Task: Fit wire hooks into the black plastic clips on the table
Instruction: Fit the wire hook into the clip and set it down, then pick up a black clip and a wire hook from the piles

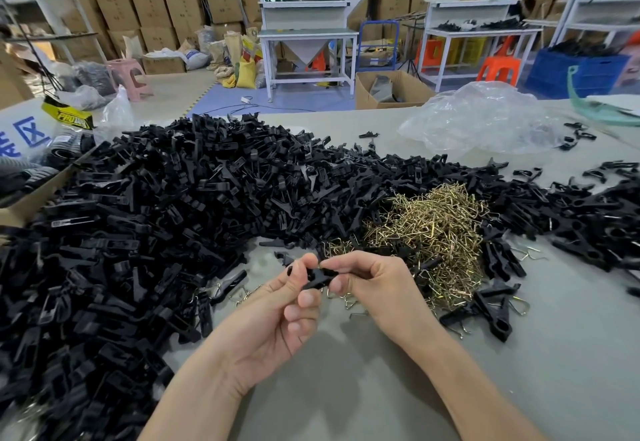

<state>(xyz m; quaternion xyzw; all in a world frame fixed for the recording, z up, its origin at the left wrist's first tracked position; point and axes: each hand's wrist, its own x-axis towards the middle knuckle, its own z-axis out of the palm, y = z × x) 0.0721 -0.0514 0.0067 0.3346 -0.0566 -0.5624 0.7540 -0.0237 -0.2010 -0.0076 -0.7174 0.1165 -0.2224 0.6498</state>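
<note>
Both hands meet over the near middle of the grey table. My left hand and my right hand pinch one black plastic clip between their fingertips, left thumb and forefinger on its left end, right fingers on its right end. A bit of wire shows under the clip, by my right fingers. A tangled heap of brass-coloured wire hooks lies just right of my hands. A huge pile of black clips covers the left and far side of the table.
A few clips with hooks fitted lie right of my right wrist. A crumpled clear plastic bag sits at the far right. A cardboard box edge is at the left. Work benches, stools and stacked cartons stand behind.
</note>
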